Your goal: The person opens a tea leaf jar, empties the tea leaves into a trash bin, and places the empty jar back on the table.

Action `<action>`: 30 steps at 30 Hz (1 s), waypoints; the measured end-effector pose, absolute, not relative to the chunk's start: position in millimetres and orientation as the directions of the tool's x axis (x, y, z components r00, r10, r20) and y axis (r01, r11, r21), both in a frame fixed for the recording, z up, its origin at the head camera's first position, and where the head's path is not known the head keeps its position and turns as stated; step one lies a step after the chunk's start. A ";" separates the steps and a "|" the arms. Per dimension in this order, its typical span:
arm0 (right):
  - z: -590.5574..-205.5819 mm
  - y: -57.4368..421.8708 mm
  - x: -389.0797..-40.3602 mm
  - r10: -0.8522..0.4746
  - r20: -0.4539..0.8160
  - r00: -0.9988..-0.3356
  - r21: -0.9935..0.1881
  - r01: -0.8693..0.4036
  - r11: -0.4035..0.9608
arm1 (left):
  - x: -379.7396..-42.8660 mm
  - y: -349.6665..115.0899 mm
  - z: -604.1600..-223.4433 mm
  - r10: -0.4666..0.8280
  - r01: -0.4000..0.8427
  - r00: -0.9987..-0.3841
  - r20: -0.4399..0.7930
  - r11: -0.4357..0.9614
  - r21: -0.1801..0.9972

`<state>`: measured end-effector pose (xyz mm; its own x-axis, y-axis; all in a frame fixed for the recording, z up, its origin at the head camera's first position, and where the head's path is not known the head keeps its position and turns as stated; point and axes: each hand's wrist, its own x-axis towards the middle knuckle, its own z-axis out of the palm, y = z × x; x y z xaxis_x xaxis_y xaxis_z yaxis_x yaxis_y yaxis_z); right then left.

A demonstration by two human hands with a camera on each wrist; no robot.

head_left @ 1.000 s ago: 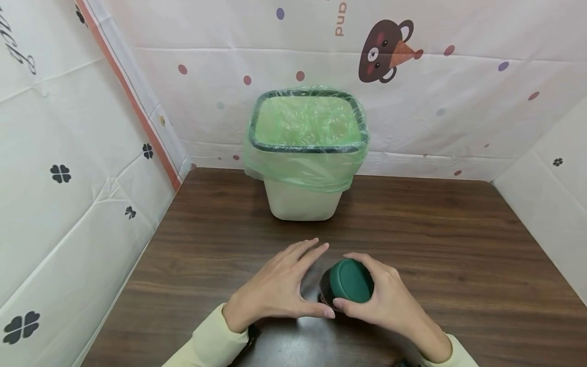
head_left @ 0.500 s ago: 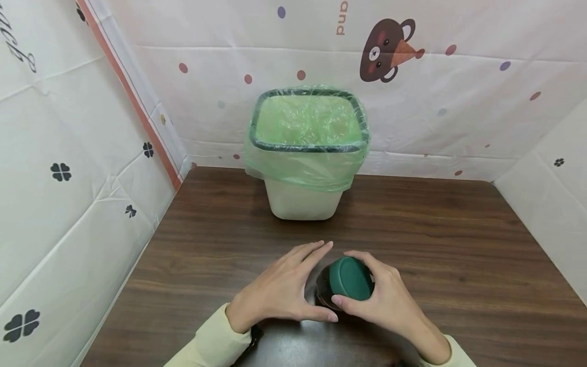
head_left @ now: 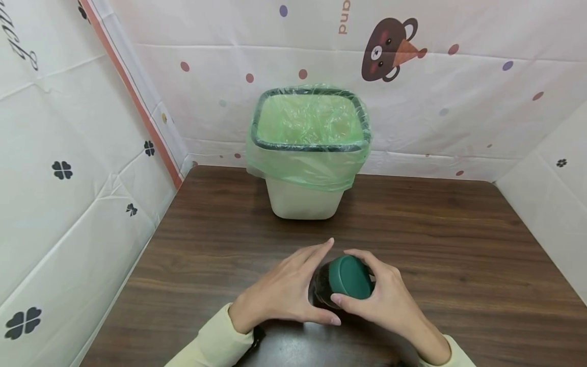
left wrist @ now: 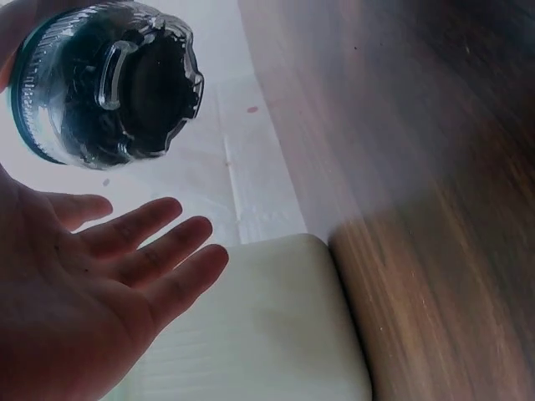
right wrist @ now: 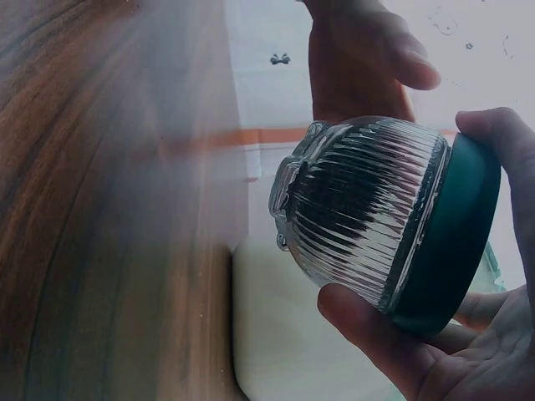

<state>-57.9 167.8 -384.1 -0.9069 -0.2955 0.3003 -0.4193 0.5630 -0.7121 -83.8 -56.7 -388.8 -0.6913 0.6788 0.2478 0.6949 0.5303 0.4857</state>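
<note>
A printed white cloth (head_left: 458,117) hangs behind the brown wooden table (head_left: 440,229). On the table's far part stands a pale bin (head_left: 304,201), a translucent green bag (head_left: 312,171) folded over its dark rim. Nearer me, my left hand (head_left: 286,293) is spread, holding nothing, its palm just beside a glass jar (head_left: 322,285); whether they touch I cannot tell. My right hand (head_left: 392,295) grasps the jar around its lid, thumb and fingers on opposite sides. The ribbed jar is tilted above the table, with something dark inside. Its lid (head_left: 350,278) is green, and on.
</note>
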 end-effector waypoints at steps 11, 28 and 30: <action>-381.0 163.4 -57.1 -0.288 0.308 -0.907 -0.735 -0.419 0.533 | -83.8 -51.6 -389.7 0.676 0.664 -0.703 0.220 0.513 0.544; -379.1 162.5 -57.9 -0.280 0.309 -0.909 -0.721 -0.416 0.554 | -82.4 -42.5 -391.5 0.671 0.667 -0.693 0.265 0.456 0.589; -378.8 162.7 -57.9 -0.277 0.320 -0.906 -0.715 -0.422 0.557 | -82.2 -41.6 -391.1 0.668 0.659 -0.696 0.265 0.447 0.605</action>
<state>-57.9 162.7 -378.8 -0.9062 -0.2767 0.3197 -0.4224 0.5574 -0.7148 -82.2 -41.6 -391.1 -0.6958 0.6675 0.2651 0.6591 0.4467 0.6050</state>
